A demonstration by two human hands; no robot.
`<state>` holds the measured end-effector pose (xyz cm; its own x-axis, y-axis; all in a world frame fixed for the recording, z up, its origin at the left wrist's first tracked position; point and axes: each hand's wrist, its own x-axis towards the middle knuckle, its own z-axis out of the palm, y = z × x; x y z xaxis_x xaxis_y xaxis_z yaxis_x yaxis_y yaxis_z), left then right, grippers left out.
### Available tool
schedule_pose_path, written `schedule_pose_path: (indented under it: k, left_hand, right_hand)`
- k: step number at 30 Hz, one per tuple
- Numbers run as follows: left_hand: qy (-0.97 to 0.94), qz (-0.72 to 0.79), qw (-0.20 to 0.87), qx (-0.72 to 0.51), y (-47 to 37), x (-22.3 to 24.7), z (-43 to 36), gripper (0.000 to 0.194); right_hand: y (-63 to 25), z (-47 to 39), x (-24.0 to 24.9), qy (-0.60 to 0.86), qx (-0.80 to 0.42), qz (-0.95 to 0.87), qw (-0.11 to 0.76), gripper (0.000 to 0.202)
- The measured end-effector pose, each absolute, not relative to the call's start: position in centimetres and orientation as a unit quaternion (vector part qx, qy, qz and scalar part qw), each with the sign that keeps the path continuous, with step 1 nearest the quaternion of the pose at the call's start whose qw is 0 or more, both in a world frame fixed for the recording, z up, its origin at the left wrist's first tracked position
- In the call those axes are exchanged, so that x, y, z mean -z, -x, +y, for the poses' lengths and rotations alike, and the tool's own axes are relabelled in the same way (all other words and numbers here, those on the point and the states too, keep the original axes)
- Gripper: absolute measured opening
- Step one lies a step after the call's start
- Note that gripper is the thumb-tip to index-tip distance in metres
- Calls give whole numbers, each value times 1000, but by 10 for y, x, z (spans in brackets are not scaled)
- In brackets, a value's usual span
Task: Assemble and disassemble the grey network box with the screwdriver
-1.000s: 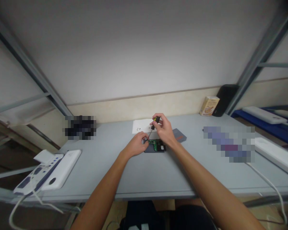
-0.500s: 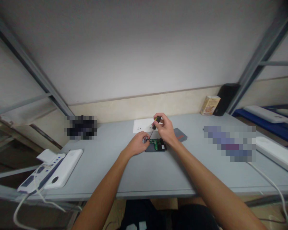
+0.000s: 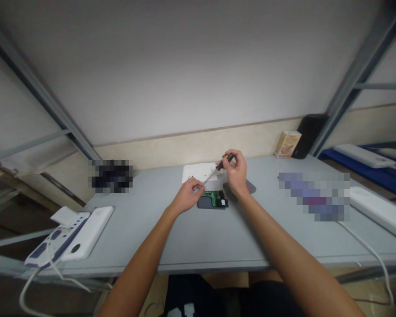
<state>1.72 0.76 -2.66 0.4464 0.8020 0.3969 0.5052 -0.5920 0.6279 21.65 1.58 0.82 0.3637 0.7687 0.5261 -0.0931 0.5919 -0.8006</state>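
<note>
My right hand (image 3: 236, 172) grips the black and yellow handle of a screwdriver (image 3: 220, 165), which slants down to the left. At its tip, the fingertips of my left hand (image 3: 188, 194) are pinched together; whether they hold the tip or something small there is hidden. Just below them lies an opened grey device with a green circuit board (image 3: 214, 196), flat on the table. Behind it is a white sheet (image 3: 198, 169) with a few tiny dark bits, probably too small to name. A grey cover (image 3: 251, 187) lies partly behind my right hand.
The grey table (image 3: 145, 233) meets a wall at the back. On the left are a white power strip (image 3: 71, 231) and a white power bank (image 3: 94, 229). A yellow box (image 3: 287, 144) and a black upright object (image 3: 312, 135) stand back right. Blurred items lie on both sides.
The screwdriver has lifted off the circuit board and tilted flatter, its handle moving right with my right hand. My left fingers have moved up off the board to the tip.
</note>
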Motion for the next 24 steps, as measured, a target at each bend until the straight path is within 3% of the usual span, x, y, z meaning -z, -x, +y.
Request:
schedule_pose_path:
  k: [5,9,14,19,24]
  left_hand:
    - [-823,410,181,-349,-14,17,20,18]
    - [-842,456,101,-270,-21,9,41,18]
    - [-829,526,39,-184,-40,7,67,19]
    - [-822,541,36,-174,-52,9,73,18]
    - [-814,547,38,-193,-45,6,59,32]
  right_hand:
    - [-243,35,0,409,-265,-299,821,30]
    - [-259,41,3,434,-250,-187,845,31]
    - [-265,42,2,437,-242,-157,852,32]
    - [-264,39,-3,429,-242,-166,854,31]
    - [-266,37,-6,423,-242,-149,860,29]
